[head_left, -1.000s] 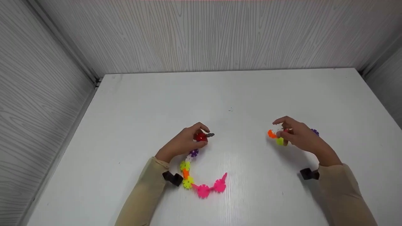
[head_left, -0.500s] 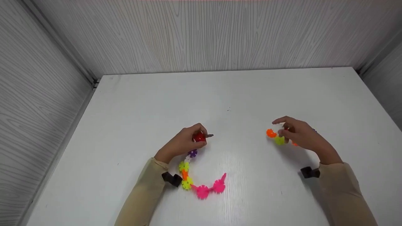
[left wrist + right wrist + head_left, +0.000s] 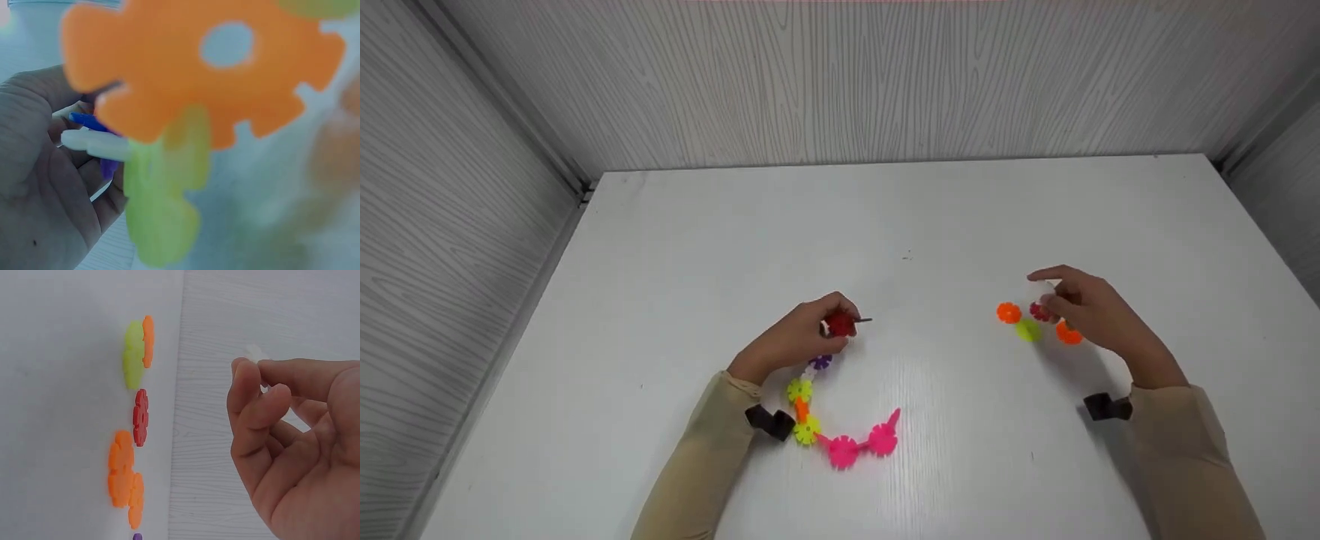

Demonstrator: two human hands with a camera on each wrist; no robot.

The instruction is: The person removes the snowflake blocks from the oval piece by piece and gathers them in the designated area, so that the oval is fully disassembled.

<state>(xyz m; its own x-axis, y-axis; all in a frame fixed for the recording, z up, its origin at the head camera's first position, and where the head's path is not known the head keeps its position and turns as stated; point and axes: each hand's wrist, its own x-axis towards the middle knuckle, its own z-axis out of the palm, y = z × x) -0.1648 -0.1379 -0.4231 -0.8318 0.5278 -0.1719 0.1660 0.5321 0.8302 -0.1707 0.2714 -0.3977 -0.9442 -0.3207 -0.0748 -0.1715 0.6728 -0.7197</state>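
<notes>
In the head view my left hand [image 3: 789, 343] grips a red notched disc [image 3: 841, 324] at the upper end of a curved chain of interlocking plastic snowflake discs. Below it the chain runs through a purple disc [image 3: 820, 361], white, yellow-green [image 3: 799, 390] and orange discs to pink discs [image 3: 844, 452]. An orange disc [image 3: 152, 67] of the chain fills much of the left wrist view. My right hand [image 3: 1099, 311] pinches a white disc [image 3: 256, 353] between thumb and fingers, raised above the table; the fingers partly hide it. Beneath lies a loose red disc [image 3: 1039, 311].
Around the right hand lie loose discs: orange [image 3: 1009, 313], yellow-green [image 3: 1028, 330] and another orange [image 3: 1069, 333]. A purple disc [image 3: 137, 536] shows at the bottom of the right wrist view. Wood-grain panels [image 3: 840, 82] border the white table [image 3: 750, 232] at the back and sides.
My right hand has lifted slightly and shifted right with the white disc, uncovering the loose red and orange discs. The left hand stays nearly in place; the red disc has turned slightly.
</notes>
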